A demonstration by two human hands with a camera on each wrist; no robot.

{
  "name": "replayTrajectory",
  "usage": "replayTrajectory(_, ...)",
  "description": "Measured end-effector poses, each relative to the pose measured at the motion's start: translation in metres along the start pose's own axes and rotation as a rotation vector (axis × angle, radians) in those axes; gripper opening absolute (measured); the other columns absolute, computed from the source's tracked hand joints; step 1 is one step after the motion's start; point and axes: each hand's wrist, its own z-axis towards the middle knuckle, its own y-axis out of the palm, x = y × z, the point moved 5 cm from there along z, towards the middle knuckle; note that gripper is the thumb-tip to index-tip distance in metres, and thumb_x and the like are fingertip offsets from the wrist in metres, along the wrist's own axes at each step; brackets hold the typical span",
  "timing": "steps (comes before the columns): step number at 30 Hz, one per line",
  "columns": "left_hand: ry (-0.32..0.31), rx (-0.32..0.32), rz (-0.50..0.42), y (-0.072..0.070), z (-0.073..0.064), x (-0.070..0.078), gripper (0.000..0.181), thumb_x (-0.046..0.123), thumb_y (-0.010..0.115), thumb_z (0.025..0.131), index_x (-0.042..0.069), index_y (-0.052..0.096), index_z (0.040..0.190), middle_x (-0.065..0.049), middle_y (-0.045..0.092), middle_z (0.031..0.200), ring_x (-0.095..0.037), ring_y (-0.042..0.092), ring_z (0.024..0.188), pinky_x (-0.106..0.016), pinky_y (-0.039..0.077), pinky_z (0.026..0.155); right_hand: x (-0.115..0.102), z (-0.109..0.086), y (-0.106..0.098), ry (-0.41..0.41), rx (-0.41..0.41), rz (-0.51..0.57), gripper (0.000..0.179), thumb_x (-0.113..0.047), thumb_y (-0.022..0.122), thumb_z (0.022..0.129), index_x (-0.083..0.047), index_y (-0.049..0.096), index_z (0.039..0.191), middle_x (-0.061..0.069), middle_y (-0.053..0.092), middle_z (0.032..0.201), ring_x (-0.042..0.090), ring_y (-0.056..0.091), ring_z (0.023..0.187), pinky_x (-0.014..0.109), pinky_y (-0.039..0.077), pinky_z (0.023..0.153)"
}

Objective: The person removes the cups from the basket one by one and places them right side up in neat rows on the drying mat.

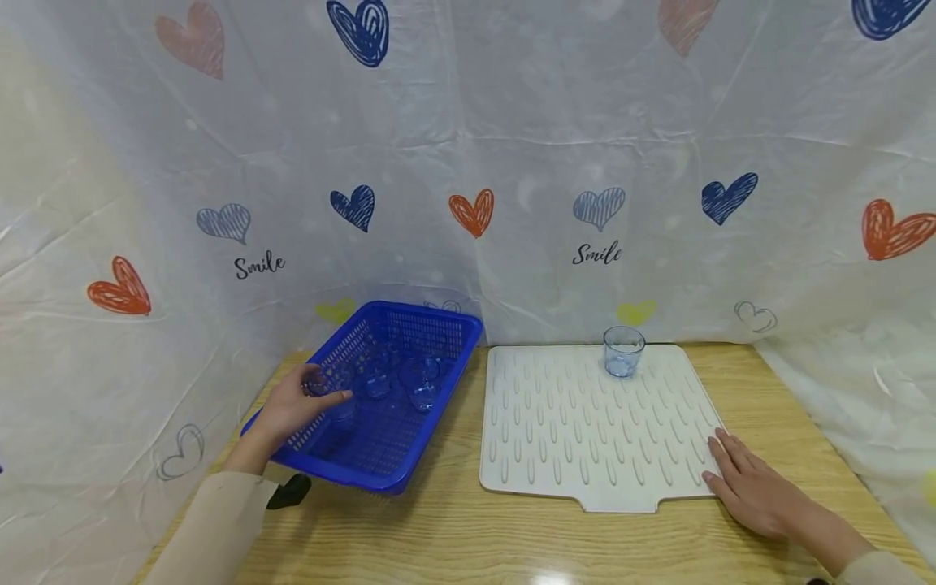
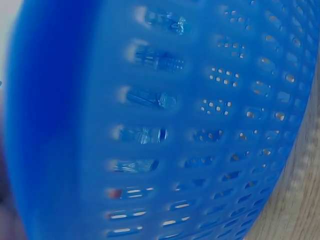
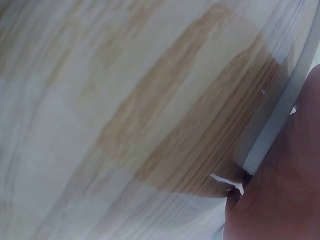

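Observation:
My left hand (image 1: 291,406) reaches over the left wall of a blue plastic basket (image 1: 391,486), thumb and fingers spread beside a clear drinking glass (image 1: 340,413). A firm hold on that glass is not visible. More clear glasses (image 1: 424,383) lie in the basket, blurred together with the blue mesh. In the left wrist view, the basket wall (image 2: 200,150) blocks most of the hand. My right hand (image 1: 756,487) rests flat, its fingers touching the right edge of a white ridged draining board (image 1: 570,422). One glass (image 1: 623,353) stands upright at the board's back right.
Under everything is a wood-grain table (image 1: 453,536). A white curtain (image 1: 526,162) printed with hearts hangs behind and at both sides. A small dark object (image 1: 289,492) shows by the left cuff, below the basket's near left corner.

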Motion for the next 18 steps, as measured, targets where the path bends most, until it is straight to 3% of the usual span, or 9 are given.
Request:
replayTrajectory(1,0.002,0.003,-0.002,-0.0003,-0.0007,0.0005,0.102,0.048,0.076,0.092,-0.013,0.023,0.155,-0.037,0.041,0.146,-0.053,0.044,0.132,-0.064,0.044,0.104,0.0013,0.0002,0.0010,0.000,0.003,0.013,0.068,-0.037,0.040,0.111,0.017,0.031,0.151,0.039,0.024,0.158,0.054,0.017,0.149,0.044,0.004,0.127)
replayTrajectory(6,0.010,0.018,-0.009,-0.0010,-0.0033,0.0014,0.101,0.050,0.075,0.091,-0.012,0.026,0.154,-0.033,0.045,0.141,-0.049,0.047,0.127,-0.061,0.046,0.099,-0.0002,-0.0001,0.0005,-0.006,0.019,0.020,0.068,-0.036,0.043,0.110,0.018,0.033,0.150,0.039,0.025,0.158,0.057,0.020,0.146,0.046,0.006,0.127)
replayTrajectory(8,0.010,0.022,-0.006,-0.0009,-0.0033,0.0015,0.101,0.051,0.074,0.092,-0.011,0.026,0.154,-0.032,0.046,0.140,-0.048,0.047,0.126,-0.061,0.047,0.099,-0.0030,-0.0003,-0.0019,-0.008,0.020,-0.002,0.067,-0.035,0.044,0.110,0.018,0.035,0.149,0.039,0.026,0.157,0.058,0.025,0.143,0.063,0.022,0.119)
replayTrajectory(10,0.007,0.025,-0.004,-0.0008,-0.0036,0.0020,0.102,0.053,0.074,0.091,-0.010,0.025,0.155,-0.031,0.046,0.140,-0.047,0.046,0.127,-0.061,0.047,0.099,-0.0041,-0.0002,-0.0031,0.017,-0.005,0.027,0.067,-0.035,0.045,0.110,0.018,0.034,0.150,0.038,0.024,0.159,0.057,0.022,0.145,0.061,0.016,0.122)
replayTrajectory(11,0.004,0.026,-0.003,-0.0007,-0.0039,0.0024,0.103,0.054,0.074,0.091,-0.010,0.024,0.156,-0.031,0.046,0.141,-0.048,0.046,0.127,-0.061,0.047,0.099,-0.0058,-0.0003,-0.0044,0.018,-0.009,0.009,0.067,-0.035,0.045,0.110,0.018,0.034,0.149,0.038,0.025,0.159,0.058,0.024,0.144,0.067,0.023,0.116)
replayTrajectory(18,0.002,0.019,-0.036,0.0013,-0.0075,0.0104,0.106,0.055,0.074,0.091,-0.007,0.020,0.158,-0.034,0.041,0.147,-0.050,0.042,0.134,-0.064,0.042,0.105,-0.0082,0.0006,-0.0071,0.032,-0.053,-0.015,0.069,-0.037,0.045,0.110,0.018,0.033,0.150,0.038,0.023,0.159,0.058,0.024,0.144,0.068,0.027,0.113)
